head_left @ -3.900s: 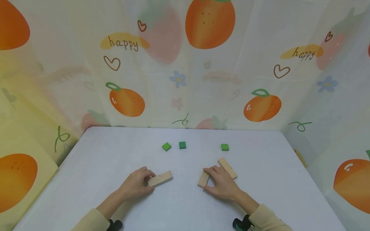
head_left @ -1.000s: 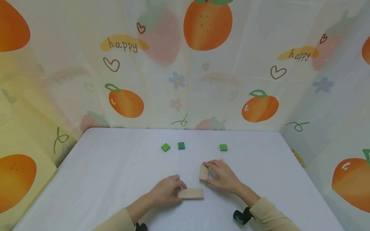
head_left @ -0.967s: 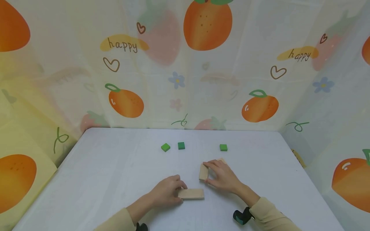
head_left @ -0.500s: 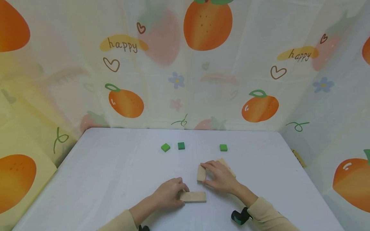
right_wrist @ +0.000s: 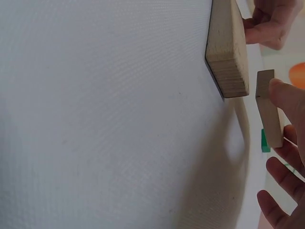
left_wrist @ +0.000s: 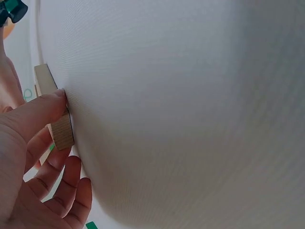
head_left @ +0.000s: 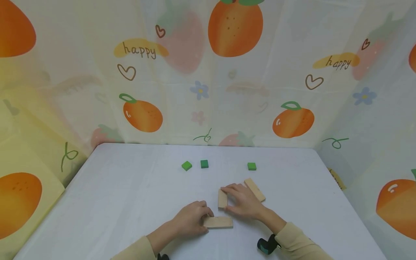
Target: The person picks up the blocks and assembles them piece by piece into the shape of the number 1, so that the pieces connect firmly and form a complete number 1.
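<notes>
At the near middle of the table, my left hand pinches the left end of a pale wooden block that lies crosswise. In the left wrist view, thumb and fingers grip this block close against the white cloth. My right hand holds a second wooden block between thumb and fingers, just behind the first and pointing away from me. The right wrist view shows that second block in the fingers, apart from the cloth. A third wooden block lies slanted beyond the right hand.
Along the back of the white table lie a light green block, a dark green block and another light green block. A fruit-print curtain hangs behind the table and at both sides.
My left hand has brought its block from the left to the near middle and turned it crosswise. The right hand has shifted its block left and turned it, uncovering the third block.
</notes>
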The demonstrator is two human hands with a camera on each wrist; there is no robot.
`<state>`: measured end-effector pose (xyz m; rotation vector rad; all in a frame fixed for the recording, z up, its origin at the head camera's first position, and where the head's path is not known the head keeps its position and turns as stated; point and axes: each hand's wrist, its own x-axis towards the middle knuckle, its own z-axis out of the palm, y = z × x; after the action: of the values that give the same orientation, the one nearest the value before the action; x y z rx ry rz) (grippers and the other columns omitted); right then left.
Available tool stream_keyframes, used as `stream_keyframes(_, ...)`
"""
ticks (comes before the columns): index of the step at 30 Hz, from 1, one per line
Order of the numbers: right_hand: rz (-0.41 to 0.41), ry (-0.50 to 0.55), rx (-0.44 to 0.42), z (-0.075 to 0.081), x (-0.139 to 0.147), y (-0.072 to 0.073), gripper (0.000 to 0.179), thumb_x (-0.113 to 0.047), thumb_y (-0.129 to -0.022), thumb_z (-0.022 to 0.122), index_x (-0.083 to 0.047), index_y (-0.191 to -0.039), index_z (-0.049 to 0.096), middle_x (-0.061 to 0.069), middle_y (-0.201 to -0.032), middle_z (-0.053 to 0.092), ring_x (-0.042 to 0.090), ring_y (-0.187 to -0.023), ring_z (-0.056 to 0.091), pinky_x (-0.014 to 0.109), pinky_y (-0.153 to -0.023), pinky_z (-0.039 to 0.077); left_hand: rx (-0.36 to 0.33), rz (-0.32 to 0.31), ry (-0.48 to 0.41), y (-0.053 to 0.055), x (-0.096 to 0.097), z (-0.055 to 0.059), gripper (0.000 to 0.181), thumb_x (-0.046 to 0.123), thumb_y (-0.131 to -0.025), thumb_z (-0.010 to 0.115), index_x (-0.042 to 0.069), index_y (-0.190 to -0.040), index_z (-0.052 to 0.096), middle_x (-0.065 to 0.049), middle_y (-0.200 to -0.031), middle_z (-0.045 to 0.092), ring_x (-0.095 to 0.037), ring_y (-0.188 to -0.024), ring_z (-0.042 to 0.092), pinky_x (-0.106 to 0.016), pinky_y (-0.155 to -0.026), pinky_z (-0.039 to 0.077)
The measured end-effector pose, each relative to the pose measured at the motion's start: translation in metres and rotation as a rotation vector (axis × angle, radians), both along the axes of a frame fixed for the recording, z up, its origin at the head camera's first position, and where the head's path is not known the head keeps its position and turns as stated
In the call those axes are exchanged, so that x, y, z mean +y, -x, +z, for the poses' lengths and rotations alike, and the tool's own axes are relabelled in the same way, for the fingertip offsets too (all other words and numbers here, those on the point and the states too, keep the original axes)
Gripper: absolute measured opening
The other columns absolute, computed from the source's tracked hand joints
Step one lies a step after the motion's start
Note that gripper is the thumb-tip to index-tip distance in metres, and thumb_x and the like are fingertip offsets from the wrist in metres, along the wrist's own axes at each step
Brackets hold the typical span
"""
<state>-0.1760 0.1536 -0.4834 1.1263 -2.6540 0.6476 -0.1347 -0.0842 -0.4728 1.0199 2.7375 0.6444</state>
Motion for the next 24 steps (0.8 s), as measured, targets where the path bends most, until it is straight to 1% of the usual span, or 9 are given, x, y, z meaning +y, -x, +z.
stream_keyframes(5, -0.010, -0.027, -0.046, 0.0009, -0.0018, -0.0038, 0.058, -0.034, -0.076, 0.072, -0.013, -0.127, 0.054, -0.001, -0.117, 0.057, 0.015, -0.105, 0.054, 0.034, -0.088, 0.045, -0.003, 0.002, -0.003, 0.0011, -0.0004, -0.0015, 0.035, 0.024, -0.066, 0.080, 0.017, -0.098, 0.068, 0.013, -0.082, 0.053, 0.001, -0.070, 0.042, -0.015, -0.061, 0.039)
stream_keyframes(10, 0.000, -0.037, -0.089, 0.0012, -0.0043, -0.0066, 0.057, -0.034, -0.076, 0.071, -0.013, -0.127, 0.054, -0.001, -0.118, 0.056, 0.015, -0.107, 0.053, 0.034, -0.089, 0.045, -0.007, 0.002, -0.009, 0.0005, -0.0001, -0.0003, 0.035, 0.023, -0.066, 0.081, 0.017, -0.098, 0.068, 0.013, -0.083, 0.055, 0.001, -0.070, 0.043, -0.015, -0.061, 0.040)
stream_keyframes(18, 0.016, -0.055, -0.089, -0.0021, -0.0067, -0.0071, 0.057, -0.033, -0.077, 0.071, -0.013, -0.128, 0.053, -0.002, -0.118, 0.056, 0.013, -0.106, 0.053, 0.032, -0.089, 0.045, -0.017, 0.010, -0.006, 0.0000, 0.0002, 0.0009, 0.036, 0.024, -0.066, 0.081, 0.017, -0.098, 0.068, 0.013, -0.084, 0.055, 0.001, -0.071, 0.043, -0.015, -0.063, 0.040)
stream_keyframes(24, 0.028, -0.056, -0.103, -0.0016, -0.0086, -0.0077, 0.057, -0.033, -0.077, 0.071, -0.014, -0.128, 0.053, -0.002, -0.119, 0.055, 0.013, -0.107, 0.052, 0.032, -0.089, 0.045, -0.028, 0.012, -0.005, 0.0005, -0.0018, 0.0018, 0.038, 0.028, -0.066, 0.081, 0.017, -0.099, 0.067, 0.012, -0.085, 0.057, 0.000, -0.073, 0.046, -0.016, -0.064, 0.042)
